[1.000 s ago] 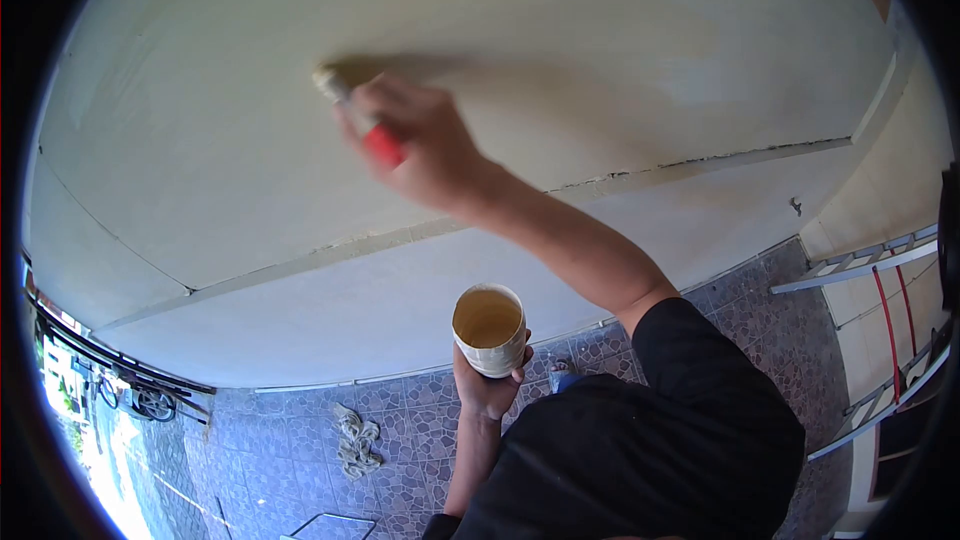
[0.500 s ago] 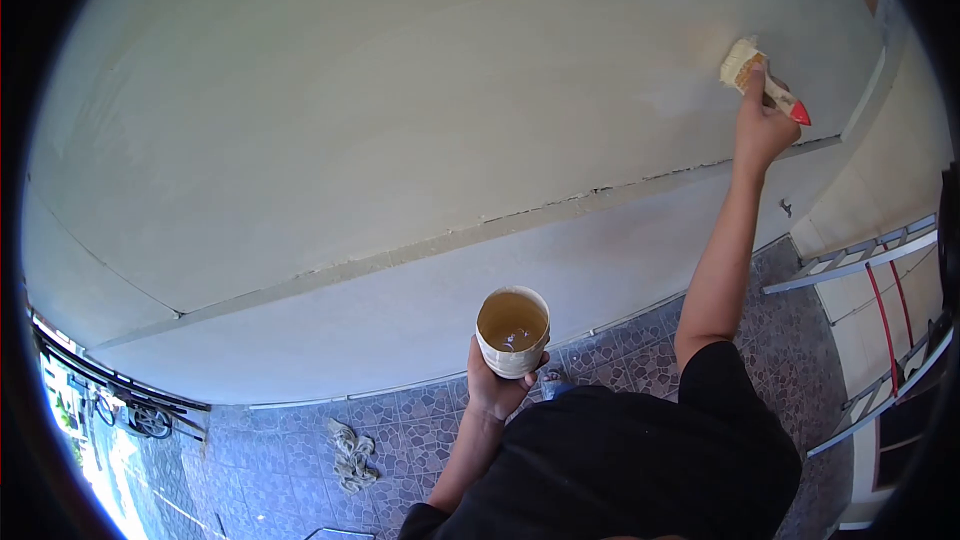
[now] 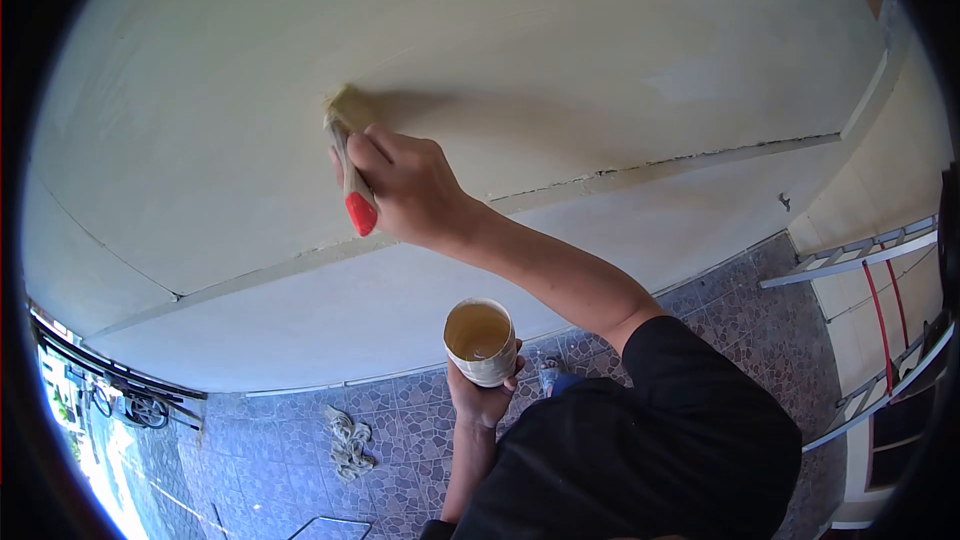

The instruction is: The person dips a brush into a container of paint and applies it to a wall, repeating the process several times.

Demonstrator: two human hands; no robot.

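My right hand (image 3: 405, 190) is closed around the handle of a paintbrush (image 3: 347, 160), fingers wrapped tight, with the red tip of the handle sticking out below my knuckles and the pale bristles pressed flat against the cream-coloured ceiling panel (image 3: 560, 60) above me. The arm reaches up and across from my black sleeve (image 3: 690, 370). My left hand (image 3: 482, 395) is curled from underneath around a small round paint cup (image 3: 481, 340), held upright near my chest; inside it I can see yellowish-tan liquid. The cup sits well below the brush, apart from it. A thin seam strip (image 3: 640, 170) runs across the ceiling just beyond my right wrist. Far below lies a blue patterned tile floor (image 3: 270, 440) with a crumpled rag (image 3: 348, 440) on it, and a metal ladder (image 3: 880, 340) with red cords stands at the right edge.
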